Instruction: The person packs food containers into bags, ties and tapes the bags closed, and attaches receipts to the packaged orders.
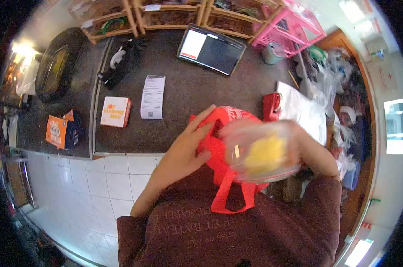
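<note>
My left hand (193, 144) grips the side of a red carrier bag (213, 153), its fingers over the rim near the counter's front edge. One bag handle hangs down in a loop against the dark shirt. In my right hand (295, 142) is a clear plastic container (239, 155) with something yellow inside, blurred by motion. It is tilted at the bag's right side, in front of the opening; most of the right fingers are hidden behind it. Whether the container touches the bag I cannot tell.
On the dark counter (175, 98) lie a printed receipt (153, 98), a white and orange box (115, 111), a tablet (210, 50) and a red stapler-like object (272, 107) beside white paper (301, 109). An orange box (57, 132) stands left; a pink rack (290, 26) stands behind.
</note>
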`<state>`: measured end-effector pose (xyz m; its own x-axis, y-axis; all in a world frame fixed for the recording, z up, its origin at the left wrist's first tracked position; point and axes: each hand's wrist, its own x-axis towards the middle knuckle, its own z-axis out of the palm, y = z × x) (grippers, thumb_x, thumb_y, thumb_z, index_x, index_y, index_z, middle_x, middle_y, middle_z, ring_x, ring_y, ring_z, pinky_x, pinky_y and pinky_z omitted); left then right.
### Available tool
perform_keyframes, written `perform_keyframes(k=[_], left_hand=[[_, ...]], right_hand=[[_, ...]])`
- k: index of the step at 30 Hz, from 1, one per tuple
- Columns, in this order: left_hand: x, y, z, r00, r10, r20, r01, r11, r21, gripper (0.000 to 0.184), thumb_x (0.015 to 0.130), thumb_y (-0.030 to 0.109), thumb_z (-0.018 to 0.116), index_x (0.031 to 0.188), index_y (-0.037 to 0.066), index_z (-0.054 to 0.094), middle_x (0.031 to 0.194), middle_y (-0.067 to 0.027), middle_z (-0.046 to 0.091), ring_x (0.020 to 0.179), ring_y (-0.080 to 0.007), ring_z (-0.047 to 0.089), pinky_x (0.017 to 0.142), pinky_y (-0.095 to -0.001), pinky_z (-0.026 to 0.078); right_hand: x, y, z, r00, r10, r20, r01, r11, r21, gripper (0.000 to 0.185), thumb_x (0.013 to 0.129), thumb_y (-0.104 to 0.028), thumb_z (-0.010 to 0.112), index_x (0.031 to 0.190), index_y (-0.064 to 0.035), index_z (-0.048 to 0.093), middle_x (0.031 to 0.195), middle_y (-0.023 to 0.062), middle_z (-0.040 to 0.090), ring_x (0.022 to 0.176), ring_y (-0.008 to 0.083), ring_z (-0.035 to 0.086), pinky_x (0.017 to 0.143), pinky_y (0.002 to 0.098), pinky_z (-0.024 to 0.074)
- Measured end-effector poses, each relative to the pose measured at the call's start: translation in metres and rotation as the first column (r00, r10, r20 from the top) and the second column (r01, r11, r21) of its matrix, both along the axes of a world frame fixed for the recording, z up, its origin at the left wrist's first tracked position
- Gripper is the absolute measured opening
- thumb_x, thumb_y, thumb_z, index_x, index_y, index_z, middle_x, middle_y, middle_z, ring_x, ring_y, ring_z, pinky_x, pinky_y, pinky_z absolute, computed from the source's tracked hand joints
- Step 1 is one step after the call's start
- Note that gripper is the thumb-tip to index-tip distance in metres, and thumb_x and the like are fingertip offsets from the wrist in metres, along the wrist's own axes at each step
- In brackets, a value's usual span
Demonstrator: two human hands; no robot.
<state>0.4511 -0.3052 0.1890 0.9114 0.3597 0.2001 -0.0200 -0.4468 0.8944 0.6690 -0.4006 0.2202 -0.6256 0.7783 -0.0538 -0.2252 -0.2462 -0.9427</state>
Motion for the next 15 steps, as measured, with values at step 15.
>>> perform_keyframes(k=[15], left_hand=[[0.018, -0.014, -0.009, 0.994, -0.077, 0.077, 0.087, 0.987, -0.132, 0.083, 0.067, 0.000, 0.050, 0.135, 0.001, 0.004, 0.140, -0.0200, 0.012, 0.130, -0.0270, 0.012, 0.104, -0.0311, 0.015]], right_hand=[[-0.006, -0.036, -0.074, -0.289, 0.067, 0.955, -0.209, 0.969, -0.131, 0.045, 0.073, -0.022, 0.060, 0.112, -0.0025, 0.047, 0.104, 0.0180, 0.054, 0.096, 0.0264, 0.053, 0.080, 0.0354, 0.0427]])
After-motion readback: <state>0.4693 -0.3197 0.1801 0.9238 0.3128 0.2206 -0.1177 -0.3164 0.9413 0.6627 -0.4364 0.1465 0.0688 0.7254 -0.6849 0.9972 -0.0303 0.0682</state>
